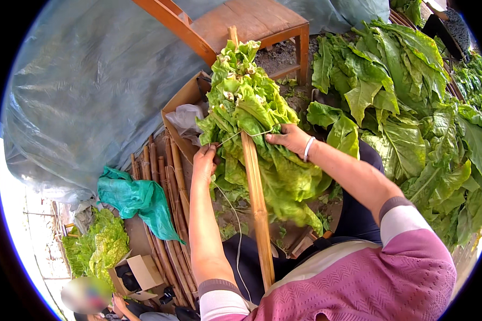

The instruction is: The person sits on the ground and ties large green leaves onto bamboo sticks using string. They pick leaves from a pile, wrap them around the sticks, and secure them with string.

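A split bamboo stick [258, 206] runs from my lap up to the wooden chair, its far part covered by a thick bunch of big green leaves [251, 99]. At the left side of the stick, my left hand [203, 163] is closed in a pinch on a thin pale string [231, 207]. The string crosses over the stick toward my right hand, and its loose end hangs down to my lap. To the right of the stick, my right hand [293, 140], with a white bangle at the wrist, is closed at the leaves' edge; its fingertips are partly hidden among them.
Beyond the stick stands a wooden chair [246, 21]. A cardboard box [177, 101] and several bamboo sticks [171, 187] lie left, with a green plastic bag [134, 198] over them. Large leaves [401, 107] are heaped right. Another person's hand [120, 307] shows lower left.
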The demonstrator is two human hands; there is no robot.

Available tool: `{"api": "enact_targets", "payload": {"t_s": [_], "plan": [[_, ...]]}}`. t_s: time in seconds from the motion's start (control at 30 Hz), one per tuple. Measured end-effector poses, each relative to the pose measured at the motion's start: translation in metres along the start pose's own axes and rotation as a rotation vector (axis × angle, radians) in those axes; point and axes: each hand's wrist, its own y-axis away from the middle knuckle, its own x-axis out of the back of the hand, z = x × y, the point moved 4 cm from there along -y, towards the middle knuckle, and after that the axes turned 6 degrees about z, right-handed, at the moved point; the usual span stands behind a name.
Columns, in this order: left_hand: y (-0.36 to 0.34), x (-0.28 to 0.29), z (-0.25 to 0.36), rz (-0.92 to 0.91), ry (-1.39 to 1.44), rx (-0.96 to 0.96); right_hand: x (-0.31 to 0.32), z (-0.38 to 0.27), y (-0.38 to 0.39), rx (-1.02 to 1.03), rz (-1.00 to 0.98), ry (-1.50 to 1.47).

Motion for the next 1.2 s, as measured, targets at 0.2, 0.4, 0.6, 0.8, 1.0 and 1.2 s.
{"api": "enact_targets", "payload": {"t_s": [0.2,0.4,0.6,0.8,1.0,1.2], "plan": [[-0.008,-0.005,-0.007,0.13,-0.046,-0.073,-0.015,0.013,0.004,0.369,0.733,0.663],[-0.039,-0.042,-0.035,0.223,-0.178,-0.246,-0.075,0.092,-0.038,-0.067,0.435,-0.435],[-0.061,-0.058,-0.056,-0.193,-0.12,-0.329,-0.042,0.066,-0.039,-0.177,0.203,0.034],[0.039,-0.01,-0.012,0.067,0.482,0.064,0.05,0.018,0.042,0.119,0.23,0.288],[0.145,0.01,0.004,-0.046,0.563,0.152,0.259,0.086,0.183,-0.042,1.036,0.152],[0.241,-0.084,-0.012,-0.377,0.496,0.186,0.428,0.196,0.365,-0.895,2.033,0.561]]}}
